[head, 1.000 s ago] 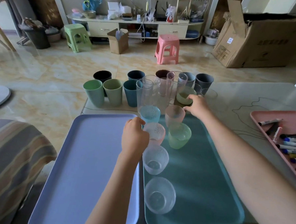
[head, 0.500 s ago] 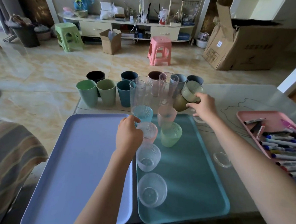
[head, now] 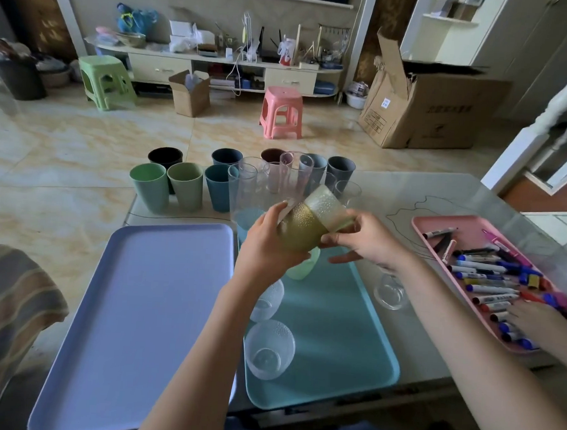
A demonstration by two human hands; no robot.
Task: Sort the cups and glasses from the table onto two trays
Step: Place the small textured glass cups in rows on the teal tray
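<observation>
Two nested dimpled glasses hang tilted above the teal tray [head: 335,332]: a dark yellow glass [head: 303,227] and a paler one [head: 325,204] stuck in it. My left hand [head: 267,247] grips the yellow glass at its base. My right hand [head: 363,242] holds the pale glass near its rim. On the teal tray stand two clear glasses [head: 268,349], a green glass [head: 302,268] and others hidden behind my hands. The lavender tray [head: 139,306] lies to the left with nothing on it. Opaque cups [head: 185,185] and tall clear glasses [head: 244,186] stand in rows at the table's far edge.
A small clear glass [head: 390,291] sits on the table just right of the teal tray. A pink tray of markers [head: 489,268] lies at the right, with another person's hand [head: 539,323] on it. The table's near edge runs just below the trays.
My right hand lifted the nested yellow glasses from the far table and brought them over the teal tray. My left hand left the pink glass and took hold of the yellow one.
</observation>
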